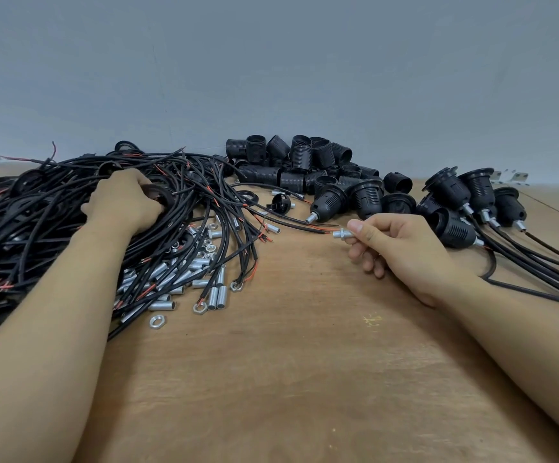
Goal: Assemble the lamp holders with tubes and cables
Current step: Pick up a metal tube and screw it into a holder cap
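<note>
1. The desk (304, 379) is bare brown wood with a small yellowish paint fleck (372, 319) on it, below the right hand's fingers (359, 243).
2. A tangled heap of black cables (177, 208) with red wire ends lies under and around the left hand's fingers (144, 195).
3. Loose metal tubes (187, 279) and hex nuts (156, 321) are scattered below those left fingers, partly under the cables.
4. A pile of black threaded lamp holder shells (301, 162) lies beyond the gap between both sets of fingers.
5. Assembled lamp holders with cables (465, 208) lie just past the right fingers, cables trailing rightward.
</note>
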{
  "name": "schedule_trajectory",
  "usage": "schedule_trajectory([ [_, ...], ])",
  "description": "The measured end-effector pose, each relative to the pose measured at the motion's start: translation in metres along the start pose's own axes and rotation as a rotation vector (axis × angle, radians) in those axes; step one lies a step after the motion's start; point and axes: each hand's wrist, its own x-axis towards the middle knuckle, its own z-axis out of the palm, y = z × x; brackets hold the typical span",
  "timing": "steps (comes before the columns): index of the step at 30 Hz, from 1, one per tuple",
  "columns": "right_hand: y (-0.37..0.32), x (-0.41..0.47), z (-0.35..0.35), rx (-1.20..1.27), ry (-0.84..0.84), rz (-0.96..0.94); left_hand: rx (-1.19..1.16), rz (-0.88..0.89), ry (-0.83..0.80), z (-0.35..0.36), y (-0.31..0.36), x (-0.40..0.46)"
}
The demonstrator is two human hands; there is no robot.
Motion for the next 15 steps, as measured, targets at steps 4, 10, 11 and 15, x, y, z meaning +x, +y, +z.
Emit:
schedule_trajectory([
  [4,0.000,0.000,0.000,-0.014,0.005,0.004,0.042,-0.004,0.080,0.000,-0.002,0.002],
  [10,0.000,0.000,0.000,-0.011,0.008,0.014,-0.035,0.053,0.165,-0.001,0.002,-0.001],
  [11,0.000,0.000,0.000,-0.010,0.007,0.015,-0.058,0.078,0.168,-0.002,0.003,-0.003],
  [15,0.000,0.000,0.000,-0.009,-0.004,0.012,-0.051,0.113,0.094,-0.003,0.005,-0.008],
])
